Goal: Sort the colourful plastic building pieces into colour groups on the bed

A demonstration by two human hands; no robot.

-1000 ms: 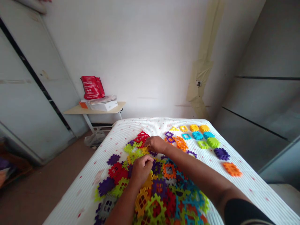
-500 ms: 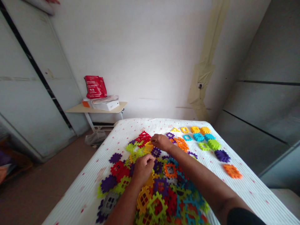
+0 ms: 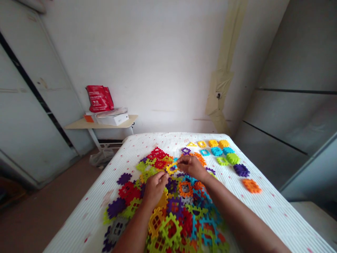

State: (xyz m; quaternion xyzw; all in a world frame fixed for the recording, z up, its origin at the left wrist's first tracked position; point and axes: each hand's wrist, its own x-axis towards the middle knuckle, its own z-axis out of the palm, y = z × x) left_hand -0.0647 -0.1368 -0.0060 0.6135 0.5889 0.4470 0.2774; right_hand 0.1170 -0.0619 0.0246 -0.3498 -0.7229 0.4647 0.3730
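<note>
Between the fingertips of my right hand (image 3: 193, 167) is a yellow square frame piece (image 3: 172, 168) with toothed edges and an open middle, held tilted just above the pile. My left hand (image 3: 156, 188) is closed in a pinch at the near left corner of that piece; whether its fingers grip the frame or something smaller is hidden. Below and around both hands spreads a heap of interlocking plastic pieces, among them an orange frame (image 3: 185, 189), a purple window piece (image 3: 175, 206), a red piece (image 3: 129, 190) and a lime green frame (image 3: 170, 226).
Sorted pieces line the bed's right side: yellow (image 3: 223, 143), blue (image 3: 216, 151), green (image 3: 233, 158), purple (image 3: 241, 170) and orange stacks (image 3: 252, 186). The white sheet (image 3: 86, 214) lies under everything. Beyond the left edge, a small table (image 3: 76, 123) bears a red bag (image 3: 99, 98).
My right hand has come back toward me and lifted the yellow frame piece to near my left hand. My left hand stays low over the pile. The camera view has shifted slightly.
</note>
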